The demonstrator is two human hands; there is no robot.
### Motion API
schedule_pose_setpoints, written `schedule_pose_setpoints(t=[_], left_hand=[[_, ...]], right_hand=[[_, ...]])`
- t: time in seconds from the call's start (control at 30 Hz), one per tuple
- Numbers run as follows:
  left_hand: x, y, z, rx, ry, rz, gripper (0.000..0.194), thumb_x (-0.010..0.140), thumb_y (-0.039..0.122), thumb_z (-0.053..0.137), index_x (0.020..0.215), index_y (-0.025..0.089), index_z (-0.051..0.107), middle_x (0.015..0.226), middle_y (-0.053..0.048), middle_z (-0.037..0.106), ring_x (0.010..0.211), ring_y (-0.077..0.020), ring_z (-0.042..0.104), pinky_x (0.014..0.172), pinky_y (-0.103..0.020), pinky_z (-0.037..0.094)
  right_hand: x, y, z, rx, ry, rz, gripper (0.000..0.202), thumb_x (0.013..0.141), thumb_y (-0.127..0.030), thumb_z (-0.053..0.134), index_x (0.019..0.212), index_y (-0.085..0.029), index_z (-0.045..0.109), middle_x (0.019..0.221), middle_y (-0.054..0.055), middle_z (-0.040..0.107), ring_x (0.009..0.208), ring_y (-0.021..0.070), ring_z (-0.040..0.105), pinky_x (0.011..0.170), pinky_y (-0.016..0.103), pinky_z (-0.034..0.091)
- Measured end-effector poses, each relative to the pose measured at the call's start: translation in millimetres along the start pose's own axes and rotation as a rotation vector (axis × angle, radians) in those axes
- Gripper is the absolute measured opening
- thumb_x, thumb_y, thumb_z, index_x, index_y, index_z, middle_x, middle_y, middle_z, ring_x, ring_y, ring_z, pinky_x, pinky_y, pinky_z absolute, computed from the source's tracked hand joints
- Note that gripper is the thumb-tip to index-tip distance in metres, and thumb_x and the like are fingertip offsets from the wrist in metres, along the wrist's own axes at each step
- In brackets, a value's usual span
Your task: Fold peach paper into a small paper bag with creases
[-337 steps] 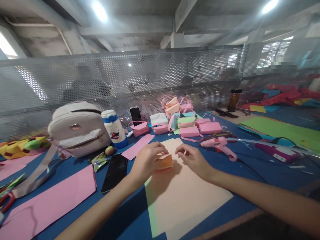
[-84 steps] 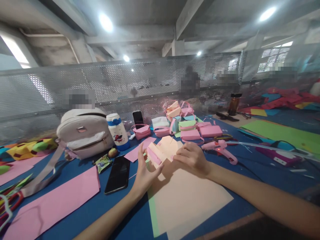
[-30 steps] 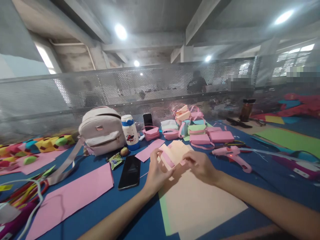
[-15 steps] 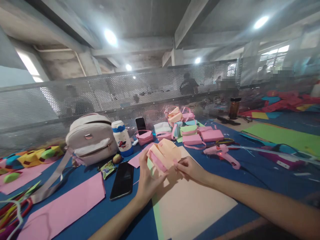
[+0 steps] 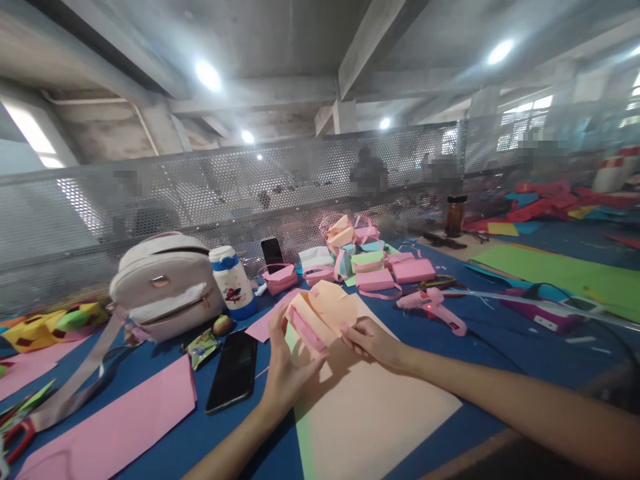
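Note:
A folded peach and pink paper bag [image 5: 325,310] is held up over the peach paper sheet [image 5: 373,413]. My left hand [image 5: 287,367] grips its left side, thumb along the lower edge and fingers behind it. At the bag's right side, my right hand [image 5: 367,341] pinches the rounded peach flap between thumb and fingertips. Behind it stand several small finished-looking paper bags, among them a pink one [image 5: 376,281] and a green one [image 5: 368,261]. To the right lies a pink glue gun [image 5: 433,307] with its red light on.
A black phone [image 5: 233,373], a snack packet [image 5: 203,348] and a pink sheet [image 5: 120,420] lie to the left. A backpack [image 5: 165,293] and a bottle [image 5: 233,283] stand behind them. Scissors [image 5: 17,437] lie at the far left, and a purple box [image 5: 543,312] at the right.
The view has turned slightly to the right, so everything sits further left. Both hands keep their hold on the paper bag, which has barely changed.

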State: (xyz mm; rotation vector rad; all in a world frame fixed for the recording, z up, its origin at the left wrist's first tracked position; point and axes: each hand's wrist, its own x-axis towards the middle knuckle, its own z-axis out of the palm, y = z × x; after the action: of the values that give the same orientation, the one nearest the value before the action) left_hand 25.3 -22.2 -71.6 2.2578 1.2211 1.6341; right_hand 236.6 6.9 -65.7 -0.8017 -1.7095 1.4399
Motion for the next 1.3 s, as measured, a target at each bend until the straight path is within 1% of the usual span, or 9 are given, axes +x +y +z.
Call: schedule_pose_setpoints(t=[0.13, 0.27, 0.47, 0.7, 0.77, 0.93, 1.07, 1.17, 1.3], left_hand=[[-0.1, -1.0, 0.9, -0.020, -0.001, -0.018, 0.094, 0.077, 0.039, 0.079, 0.148, 0.030, 0.017, 0.148, -0.015, 0.030, 0.140, -0.0348, 0.034, 0.114, -0.058, 0.030], [0.0, -1.8, 0.9, -0.032, 0.010, -0.043, 0.095, 0.076, 0.040, 0.080, 0.148, 0.030, 0.019, 0.149, -0.014, 0.029, 0.140, -0.0348, 0.033, 0.115, -0.057, 0.029], [1.4, -1.5, 1.0, -0.048, 0.045, -0.089, 0.091, 0.077, 0.040, 0.078, 0.147, 0.030, 0.021, 0.148, -0.013, 0.030, 0.139, -0.0340, 0.034, 0.116, -0.057, 0.028], [1.2, -1.2, 0.5, -0.032, 0.032, -0.076, 0.093, 0.076, 0.036, 0.079, 0.148, 0.030, 0.019, 0.149, -0.013, 0.031, 0.138, -0.0334, 0.035, 0.115, -0.056, 0.029], [1.1, -0.1, -0.1, -0.005, 0.034, -0.057, 0.093, 0.077, 0.036, 0.078, 0.148, 0.030, 0.019, 0.148, -0.014, 0.031, 0.138, -0.0335, 0.036, 0.114, -0.057, 0.031], [1.3, 5.9, -2.7, 0.099, 0.050, 0.063, 0.088, 0.081, 0.033, 0.074, 0.149, 0.027, 0.019, 0.145, -0.015, 0.032, 0.139, -0.0343, 0.033, 0.113, -0.058, 0.033], [1.5, 9.4, -4.3, 0.131, 0.047, 0.121, 0.088, 0.080, 0.030, 0.075, 0.149, 0.027, 0.020, 0.146, -0.016, 0.032, 0.140, -0.0360, 0.031, 0.111, -0.058, 0.036], [1.1, 8.6, -4.4, 0.117, 0.045, 0.130, 0.090, 0.079, 0.030, 0.076, 0.149, 0.027, 0.020, 0.146, -0.016, 0.032, 0.140, -0.0364, 0.032, 0.111, -0.058, 0.036], [-0.8, 3.4, -3.7, 0.085, 0.030, 0.098, 0.092, 0.079, 0.031, 0.076, 0.150, 0.027, 0.017, 0.147, -0.016, 0.030, 0.138, -0.0364, 0.033, 0.111, -0.059, 0.034]], right_hand=[[-0.7, -1.8, -1.2, 0.016, -0.015, -0.005, 0.056, 0.082, -0.066, 0.059, 0.055, -0.019, 0.043, 0.044, -0.009, 0.033, 0.034, 0.0039, 0.026, 0.035, 0.021, 0.015], [-0.3, -2.1, -0.5, 0.033, -0.015, 0.002, 0.056, 0.081, -0.067, 0.060, 0.057, -0.019, 0.046, 0.044, -0.009, 0.034, 0.034, 0.0041, 0.027, 0.034, 0.021, 0.018], [-0.3, -0.5, -0.1, 0.053, -0.008, 0.000, 0.052, 0.081, -0.066, 0.061, 0.061, -0.019, 0.048, 0.042, -0.010, 0.037, 0.032, 0.0043, 0.028, 0.034, 0.021, 0.017], [0.7, 3.4, -2.4, 0.042, -0.003, -0.008, 0.050, 0.083, -0.062, 0.060, 0.059, -0.019, 0.049, 0.038, -0.009, 0.038, 0.031, 0.0054, 0.031, 0.035, 0.021, 0.020], [1.4, 4.6, -2.2, 0.036, 0.001, -0.008, 0.050, 0.082, -0.061, 0.061, 0.058, -0.019, 0.049, 0.038, -0.009, 0.039, 0.031, 0.0053, 0.031, 0.034, 0.020, 0.020], [2.0, 5.9, -0.5, 0.026, 0.010, -0.003, 0.050, 0.083, -0.059, 0.060, 0.057, -0.019, 0.049, 0.035, -0.009, 0.037, 0.030, 0.0055, 0.031, 0.034, 0.019, 0.021], [2.4, 5.8, -0.3, 0.014, 0.025, 0.002, 0.052, 0.082, -0.060, 0.061, 0.053, -0.019, 0.048, 0.035, -0.009, 0.037, 0.030, 0.0057, 0.032, 0.033, 0.020, 0.022], [2.7, 6.1, -1.0, 0.019, 0.019, 0.015, 0.053, 0.082, -0.061, 0.061, 0.052, -0.019, 0.047, 0.035, -0.008, 0.037, 0.030, 0.0053, 0.032, 0.034, 0.020, 0.022], [1.4, 5.5, -2.7, 0.041, -0.018, 0.043, 0.053, 0.082, -0.062, 0.059, 0.054, -0.019, 0.045, 0.036, -0.008, 0.036, 0.031, 0.0055, 0.031, 0.035, 0.020, 0.020]])
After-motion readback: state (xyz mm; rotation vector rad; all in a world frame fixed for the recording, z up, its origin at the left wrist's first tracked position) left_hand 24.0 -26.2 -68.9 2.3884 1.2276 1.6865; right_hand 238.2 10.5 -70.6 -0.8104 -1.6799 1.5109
